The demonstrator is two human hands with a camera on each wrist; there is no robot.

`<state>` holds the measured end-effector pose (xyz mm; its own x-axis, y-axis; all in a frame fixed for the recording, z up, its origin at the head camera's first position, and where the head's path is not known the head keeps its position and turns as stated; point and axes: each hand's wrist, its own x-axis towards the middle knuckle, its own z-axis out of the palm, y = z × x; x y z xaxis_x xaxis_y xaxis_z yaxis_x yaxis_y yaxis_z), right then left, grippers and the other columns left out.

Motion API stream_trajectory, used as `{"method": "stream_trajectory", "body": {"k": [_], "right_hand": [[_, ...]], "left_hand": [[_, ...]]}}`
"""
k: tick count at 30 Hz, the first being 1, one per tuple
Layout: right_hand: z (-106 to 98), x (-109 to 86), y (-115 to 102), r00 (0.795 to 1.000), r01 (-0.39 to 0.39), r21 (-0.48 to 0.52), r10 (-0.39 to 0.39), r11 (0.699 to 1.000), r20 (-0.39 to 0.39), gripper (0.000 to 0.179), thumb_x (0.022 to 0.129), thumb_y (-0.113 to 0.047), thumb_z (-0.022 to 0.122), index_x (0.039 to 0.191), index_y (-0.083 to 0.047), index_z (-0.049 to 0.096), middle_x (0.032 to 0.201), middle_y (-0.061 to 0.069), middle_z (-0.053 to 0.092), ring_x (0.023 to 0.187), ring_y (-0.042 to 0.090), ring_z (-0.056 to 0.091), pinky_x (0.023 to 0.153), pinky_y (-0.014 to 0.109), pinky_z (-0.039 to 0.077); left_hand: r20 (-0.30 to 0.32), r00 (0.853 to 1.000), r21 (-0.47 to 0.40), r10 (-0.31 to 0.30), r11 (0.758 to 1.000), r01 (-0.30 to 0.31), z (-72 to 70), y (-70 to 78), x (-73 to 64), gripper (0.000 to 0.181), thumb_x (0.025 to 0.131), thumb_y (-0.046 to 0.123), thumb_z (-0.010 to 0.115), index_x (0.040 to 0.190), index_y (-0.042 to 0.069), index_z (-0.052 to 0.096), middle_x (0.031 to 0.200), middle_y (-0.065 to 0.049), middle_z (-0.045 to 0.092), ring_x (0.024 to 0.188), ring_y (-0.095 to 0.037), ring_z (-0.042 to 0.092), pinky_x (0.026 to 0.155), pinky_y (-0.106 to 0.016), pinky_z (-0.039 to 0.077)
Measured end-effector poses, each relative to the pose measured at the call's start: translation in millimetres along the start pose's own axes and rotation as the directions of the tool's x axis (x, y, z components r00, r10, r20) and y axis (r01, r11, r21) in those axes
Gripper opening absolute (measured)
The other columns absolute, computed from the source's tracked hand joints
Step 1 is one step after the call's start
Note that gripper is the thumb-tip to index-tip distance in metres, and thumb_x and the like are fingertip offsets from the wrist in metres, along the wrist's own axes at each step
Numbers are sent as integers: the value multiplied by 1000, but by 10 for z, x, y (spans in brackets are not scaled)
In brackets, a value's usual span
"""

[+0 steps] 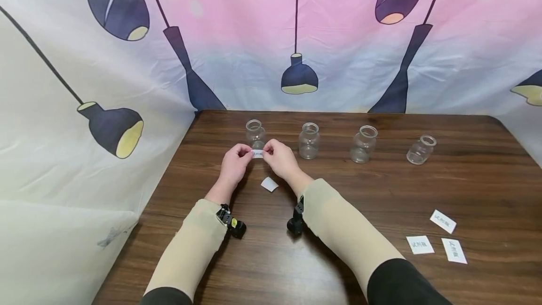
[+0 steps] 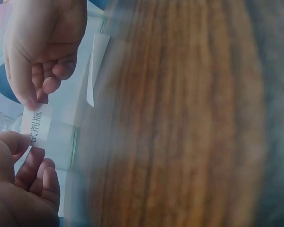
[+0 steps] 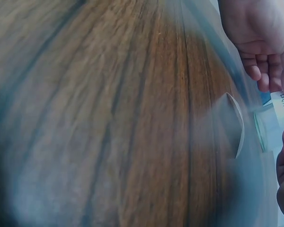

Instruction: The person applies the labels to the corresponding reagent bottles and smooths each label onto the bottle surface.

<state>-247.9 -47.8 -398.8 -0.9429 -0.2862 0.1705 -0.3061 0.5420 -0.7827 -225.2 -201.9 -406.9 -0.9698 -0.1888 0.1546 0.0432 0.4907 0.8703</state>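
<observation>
A small white paper label with handwritten characters is stretched between both hands. My left hand pinches its left end between thumb and finger, and my right hand pinches the right end. Just behind it stands the leftmost clear glass jar, upright and without a lid; the label overlaps its lower part in the head view. Seen from the left wrist, the label lies in front of the jar's glass. A curled piece of white paper rests on the table below the hands.
Three more open glass jars stand in a row to the right: one jar, another jar, and a tilted-looking jar. Several written labels lie at the right of the wooden table. A patterned cloth hangs behind.
</observation>
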Motion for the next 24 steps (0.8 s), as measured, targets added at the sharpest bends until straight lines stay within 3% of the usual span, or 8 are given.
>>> {"method": "stream_trajectory", "body": {"k": [6, 13, 24], "right_hand": [[42, 48, -23, 999, 18, -30, -19, 999, -45, 8, 91, -17, 61, 91, -9, 60, 84, 2, 61, 76, 17, 55, 70, 30, 45], [74, 69, 4, 998, -33, -47, 30, 998, -57, 12, 91, -22, 62, 91, -10, 60, 84, 2, 61, 77, 17, 55, 71, 30, 45], [77, 109, -45, 998, -25, -44, 22, 999, -63, 12, 91, -21, 60, 91, -9, 61, 84, 2, 62, 76, 18, 55, 70, 31, 45]], "left_hand": [[-19, 1000, 66, 1, 998, 1, -11, -12, 60, 15, 90, 20, 62, 93, 6, 64, 87, -8, 59, 82, -22, 52, 72, -31, 40], [-25, 1000, 115, 4, 993, -1, 15, -25, 94, 16, 91, 22, 61, 95, 6, 64, 89, -8, 61, 82, -23, 52, 72, -32, 41], [-49, 999, 142, -4, 990, 11, -30, -3, 117, 18, 92, 24, 60, 97, 6, 64, 91, -8, 62, 83, -23, 52, 72, -32, 41]]}}
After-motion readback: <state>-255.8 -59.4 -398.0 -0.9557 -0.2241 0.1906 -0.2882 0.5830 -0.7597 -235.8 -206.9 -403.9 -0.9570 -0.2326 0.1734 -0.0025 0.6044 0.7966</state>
